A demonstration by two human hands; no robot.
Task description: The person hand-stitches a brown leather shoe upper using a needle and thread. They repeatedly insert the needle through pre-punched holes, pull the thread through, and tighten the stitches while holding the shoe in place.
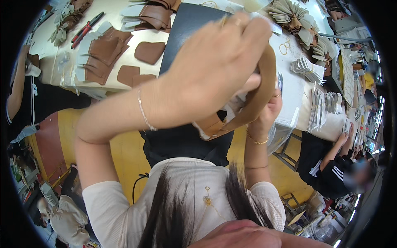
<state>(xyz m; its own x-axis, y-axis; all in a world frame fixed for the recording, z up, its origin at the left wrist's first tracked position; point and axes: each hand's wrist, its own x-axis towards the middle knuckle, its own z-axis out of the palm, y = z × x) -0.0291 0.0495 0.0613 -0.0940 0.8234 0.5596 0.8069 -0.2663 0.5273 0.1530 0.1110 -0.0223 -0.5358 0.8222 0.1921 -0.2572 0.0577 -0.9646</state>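
Observation:
A curved brown leather piece [269,78], with a looped band and a paler inside, is held in front of my chest. My right hand [271,106] grips it from the right side, fingers closed around its edge. My left hand [221,56] is raised across the front of the leather, wrist bent and fingers curled together near the top of the band. Motion blurs it slightly, and what its fingertips pinch is hidden. Below my left wrist shows a lower brown flap [210,124] of the same piece.
A dark board [186,25] lies beneath my hands on the table. Left are stacked brown leather pieces [105,53] and red-handled pliers [87,31]. Right are yellow rings [284,46], white stacks [308,69] and a slim metal tool [280,80]. Co-workers sit left [37,95] and right [326,165].

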